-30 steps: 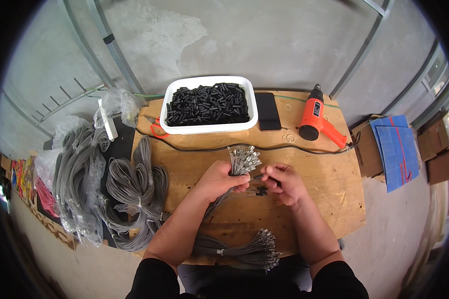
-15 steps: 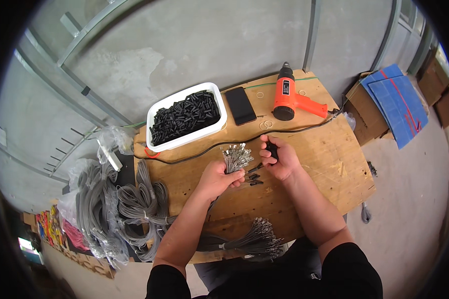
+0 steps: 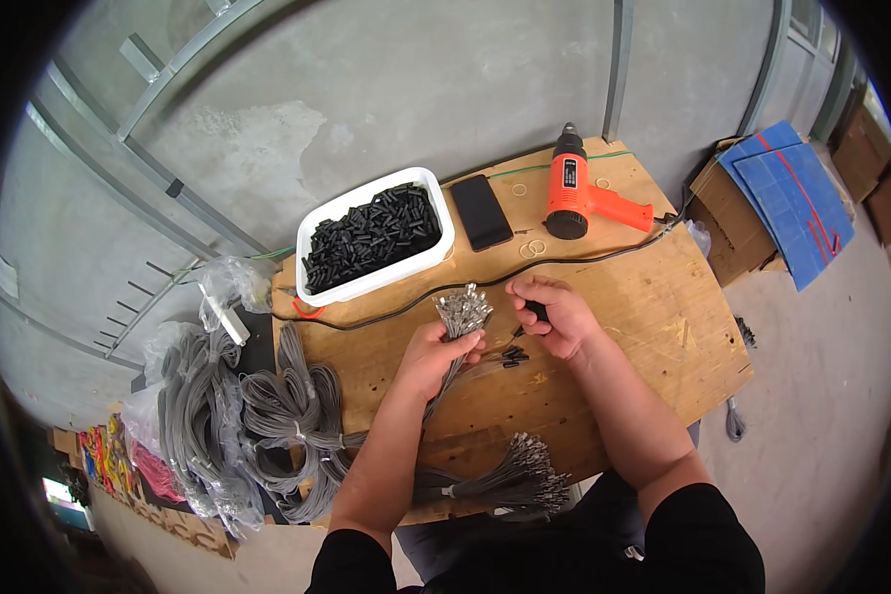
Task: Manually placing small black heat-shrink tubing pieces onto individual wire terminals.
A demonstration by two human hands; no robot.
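Note:
My left hand (image 3: 433, 353) grips a bundle of grey wires (image 3: 459, 315) whose metal-tipped ends fan out above my fingers. Just to the right, my right hand (image 3: 556, 314) pinches a small black tube (image 3: 537, 310) close to the wire tips. A few more black tubes (image 3: 511, 356) lie loose on the wooden board (image 3: 653, 297) between my hands. A white tub (image 3: 376, 238) full of such black tubes stands behind my left hand.
An orange heat gun (image 3: 576, 188) and a black phone (image 3: 480, 211) lie at the back of the board, with a black cord (image 3: 584, 259) running across it. Coils of grey wire (image 3: 267, 416) pile at the left. Another tipped bundle (image 3: 510, 482) lies near me. Cardboard boxes (image 3: 762, 198) stand at right.
The view has swung, so the board now sits tilted in the picture. My hands stay together over the board; the right hand has brought the black tube nearer the wire tips.

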